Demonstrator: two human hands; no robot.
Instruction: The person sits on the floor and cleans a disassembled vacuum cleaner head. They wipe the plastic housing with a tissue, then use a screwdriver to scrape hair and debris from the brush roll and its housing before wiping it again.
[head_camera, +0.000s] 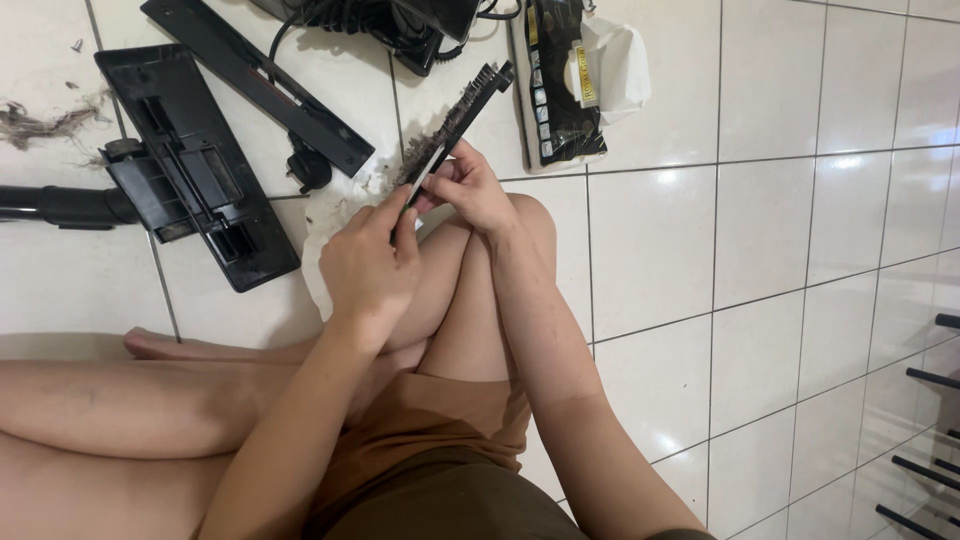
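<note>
black and hair-clogged, the brush strip (455, 120) sat pinched in your right hand (470, 190) above your knee. your left hand (368, 265) gripped a thin tool against it, over white floor tiles (780, 260) beside the vacuum head (190, 170).

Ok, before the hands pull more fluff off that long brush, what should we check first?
1. Right hand grips the brush strip: ok.
2. Left hand holds the small tool against it: ok; what tool, cannot tell.
3. Brush strip clean: not ok, grey fluff clings to the bristles.
4. Paper under the work to catch fluff: ok, white sheet lies on the tiles.
5. Vacuum floor head out of the way: ok, lies apart to the left.
</note>
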